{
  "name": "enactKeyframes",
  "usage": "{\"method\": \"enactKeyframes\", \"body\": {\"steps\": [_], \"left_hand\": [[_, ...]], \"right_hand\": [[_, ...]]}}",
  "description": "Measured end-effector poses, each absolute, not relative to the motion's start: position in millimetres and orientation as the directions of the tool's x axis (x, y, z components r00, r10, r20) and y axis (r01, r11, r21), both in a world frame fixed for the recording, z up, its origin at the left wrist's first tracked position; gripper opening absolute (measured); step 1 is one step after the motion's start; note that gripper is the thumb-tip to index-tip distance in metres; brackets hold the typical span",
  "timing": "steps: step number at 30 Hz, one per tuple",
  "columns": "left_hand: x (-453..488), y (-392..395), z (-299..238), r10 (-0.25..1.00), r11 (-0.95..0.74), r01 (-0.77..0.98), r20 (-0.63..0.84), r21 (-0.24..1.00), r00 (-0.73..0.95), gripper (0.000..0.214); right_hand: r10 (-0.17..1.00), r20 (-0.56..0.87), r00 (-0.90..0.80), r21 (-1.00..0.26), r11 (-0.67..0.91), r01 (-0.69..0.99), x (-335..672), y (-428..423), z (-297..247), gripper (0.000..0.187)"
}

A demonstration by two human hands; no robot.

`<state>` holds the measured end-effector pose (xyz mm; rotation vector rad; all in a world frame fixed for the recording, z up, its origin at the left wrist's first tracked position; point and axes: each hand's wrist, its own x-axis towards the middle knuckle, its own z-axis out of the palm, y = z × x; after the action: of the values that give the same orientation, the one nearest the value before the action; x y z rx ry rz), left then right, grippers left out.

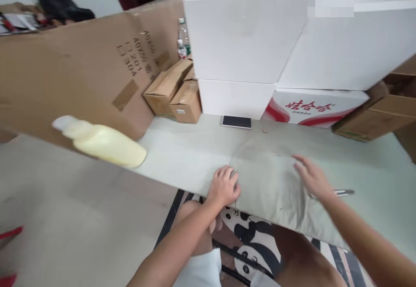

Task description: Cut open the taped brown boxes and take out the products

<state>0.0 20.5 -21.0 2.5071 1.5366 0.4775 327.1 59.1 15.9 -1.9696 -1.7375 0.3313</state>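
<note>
A grey-green piece of cloth [263, 178] lies over the front of the pale green table [182, 157], wrinkled on its right side. At the cloth's left edge my left hand [224, 185] is closed, with a bit of the grey fabric showing between the fingers. My right hand [312, 176] hovers or rests on the cloth's right part, fingers stretched out and slightly blurred, holding nothing. Beside my right wrist lies a slim metal tool with a dark tip [345, 192], partly hidden by the arm.
A pale yellow bottle [110, 144] stands at the table's left edge. Behind are a phone [236, 122], small brown cartons [186, 105], white boxes [237, 40] and a red-and-white carton [312, 107]. Large cardboard [81, 70] walls the left; an open box [383, 109] stands right.
</note>
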Motion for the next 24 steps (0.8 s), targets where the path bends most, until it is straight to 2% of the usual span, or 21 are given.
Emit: {"method": "enactKeyframes", "body": {"steps": [2,4,8,12,15,18,19,22,24], "left_hand": [[-1.7,19.3,-22.1,0.890,-0.455,0.828,0.183,0.328,0.417,0.039],[-3.4,16.2,-25.4,0.892,-0.452,0.818,0.194,0.356,0.408,0.039],[-6.7,11.0,-28.2,0.885,-0.466,0.780,0.223,0.418,0.409,0.033],[-32.6,46.6,-3.3,0.912,-0.405,0.766,0.155,0.499,0.381,0.028],[-76.0,112.2,39.4,0.960,-0.276,0.816,0.180,0.508,0.212,0.034],[-121.2,186.3,84.6,0.951,0.013,0.895,0.271,0.447,-0.150,0.056],[-132.6,207.2,95.7,0.936,0.077,0.898,0.278,0.433,-0.214,0.065],[-150.5,249.1,112.7,0.929,0.240,0.856,0.148,0.457,-0.339,0.087],[-150.5,261.7,113.6,0.917,0.304,0.819,0.085,0.486,-0.391,0.090]], "right_hand": [[0.980,0.190,-0.063,-0.548,0.159,0.821,255.6,25.4,-15.6,0.047],[0.959,0.230,-0.163,-0.487,0.258,0.834,198.2,-0.1,-37.1,0.048],[0.953,0.232,-0.197,-0.294,0.262,0.919,149.9,-17.2,-51.8,0.046],[0.953,0.233,-0.194,-0.204,0.243,0.948,150.8,-15.9,-49.5,0.044],[0.954,0.232,-0.188,-0.183,0.233,0.955,149.9,-15.8,-49.2,0.042],[0.959,0.223,-0.175,-0.179,0.217,0.960,146.1,-15.5,-49.1,0.041],[0.961,0.216,-0.173,-0.177,0.212,0.961,145.1,-15.0,-48.8,0.041],[0.967,0.193,-0.166,-0.172,0.199,0.965,144.0,-13.3,-48.2,0.042],[0.971,0.185,-0.155,-0.176,0.188,0.966,143.9,-12.5,-48.7,0.043]]}}
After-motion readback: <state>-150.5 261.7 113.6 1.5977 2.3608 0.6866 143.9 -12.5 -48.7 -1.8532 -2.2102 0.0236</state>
